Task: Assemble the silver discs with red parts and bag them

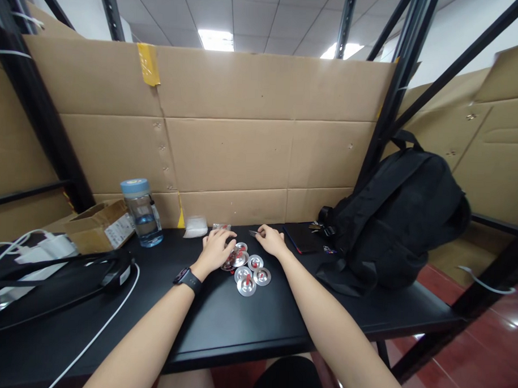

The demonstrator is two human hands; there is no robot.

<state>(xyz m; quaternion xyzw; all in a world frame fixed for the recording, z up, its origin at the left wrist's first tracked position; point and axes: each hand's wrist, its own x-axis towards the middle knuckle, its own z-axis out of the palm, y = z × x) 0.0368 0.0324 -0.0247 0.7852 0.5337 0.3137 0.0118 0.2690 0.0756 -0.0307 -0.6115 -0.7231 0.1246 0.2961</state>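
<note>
Several round silvery metal discs with red pieces at their centres lie in a loose group on the black table; the nearest disc (246, 286) partly covers another. At the group's left edge, my left hand (217, 250) rests with fingers stretched, over or touching the discs there; its fingertips reach near a small clear packet (221, 227). My right hand (271, 240) is beyond the group on the right, its fingers pinching a thin, shiny piece (253, 233) seen nearly edge-on. Its exact kind is too small to tell.
A white packet (195, 227), a water bottle (143, 214) and a cardboard box (98, 227) stand at the left, with a black bag (69, 283) and white cable (110, 319). On the right are a dark flat tablet-like thing (302, 238), keys (314, 226) and a black backpack (405, 222). Cardboard (227, 142) walls the back.
</note>
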